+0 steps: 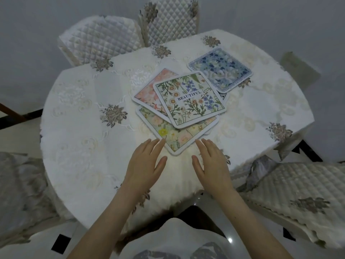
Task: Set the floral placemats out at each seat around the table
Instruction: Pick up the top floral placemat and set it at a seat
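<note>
A loose pile of floral placemats lies at the middle of the round table (78, 128). On top is a green one marked BEAUTIFUL (189, 99). A pink one (149, 90) and a pale yellow-flowered one (179, 137) stick out from under it. A blue floral placemat (221, 69) lies apart at the far right of the table. My left hand (144, 163) and my right hand (212, 163) hover flat and open, palms down, just short of the yellow-flowered mat's near corner. Neither hand holds anything.
A white embroidered cloth covers the table. Quilted chairs stand around it: two at the far side (100, 40) (169, 21), one at the right (291, 193) and one at the left (20, 193). A dark tiled floor shows below the near table edge.
</note>
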Demonstrator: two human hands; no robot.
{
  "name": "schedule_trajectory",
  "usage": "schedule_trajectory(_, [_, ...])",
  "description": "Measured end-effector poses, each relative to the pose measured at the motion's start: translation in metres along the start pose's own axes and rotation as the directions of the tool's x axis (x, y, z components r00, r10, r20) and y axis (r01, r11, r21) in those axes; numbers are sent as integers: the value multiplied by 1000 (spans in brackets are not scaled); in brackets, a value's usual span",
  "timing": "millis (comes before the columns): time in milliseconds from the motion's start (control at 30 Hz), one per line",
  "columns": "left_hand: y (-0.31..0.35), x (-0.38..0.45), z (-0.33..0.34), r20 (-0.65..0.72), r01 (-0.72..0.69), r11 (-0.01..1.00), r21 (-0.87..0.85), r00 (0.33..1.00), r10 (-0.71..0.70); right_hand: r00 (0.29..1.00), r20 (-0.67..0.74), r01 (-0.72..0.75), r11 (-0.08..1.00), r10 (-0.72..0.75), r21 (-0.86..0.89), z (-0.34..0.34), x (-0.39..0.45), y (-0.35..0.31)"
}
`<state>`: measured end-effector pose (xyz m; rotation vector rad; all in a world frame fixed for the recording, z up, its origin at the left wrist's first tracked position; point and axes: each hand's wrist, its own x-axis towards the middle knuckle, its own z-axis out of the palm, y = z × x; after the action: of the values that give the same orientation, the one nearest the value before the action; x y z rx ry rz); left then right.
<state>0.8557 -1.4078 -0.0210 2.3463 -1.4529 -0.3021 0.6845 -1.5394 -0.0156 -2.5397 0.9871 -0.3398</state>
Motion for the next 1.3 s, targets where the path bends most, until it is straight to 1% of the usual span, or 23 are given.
schedule_trajectory(167, [-1,47,-7,-26,-27,1000,5,999,27,999,-29,45,999,-45,2,-7,46,10])
schedule_trajectory(233, [1,67,-7,-51,-26,1000,3,998,26,997,-20,69,998,-69,-4,-10,66,18])
schedule_trajectory(367, [10,107,-1,-60,-3,1000,7,998,4,994,8,105,994,-105,5,-14,112,44])
schedule_trajectory(567, [22,168,20,-83,108,994,3,991,-107,977,59,204,979,-205,25,-18,189,90])
schedule_trajectory(633, [22,189,29,-109,141,990,-15,984,-142,975,93,201,979,-203,26,-17,217,107])
schedule_trajectory(700, [20,210,39,-144,183,981,-69,971,-191,975,129,182,983,-183,25,-14,245,124])
schedule_trajectory(800, [14,238,57,-137,275,952,-136,946,-293,975,165,150,989,-149,7,-4,283,146])
schedule_trajectory(933, [7,263,82,-117,397,896,-199,898,-423,970,233,75,997,-74,2,16,317,169])
schedule_trajectory(1000, [5,273,92,-110,461,859,-222,864,-492,968,250,32,999,-29,-8,27,328,177])
schedule_trajectory(1100, [2,285,102,-86,568,778,-269,790,-607,953,294,-77,997,79,-20,41,338,187])
schedule_trajectory(1200, [0,291,107,-58,673,672,-308,692,-719,925,331,-193,981,187,-13,51,345,194])
schedule_trajectory(1267, [0,294,108,-27,727,613,-310,637,-770,925,313,-215,976,216,-36,54,348,195])
schedule_trajectory(1300, [0,295,109,-20,738,602,-304,627,-779,925,307,-219,974,224,-51,55,350,195])
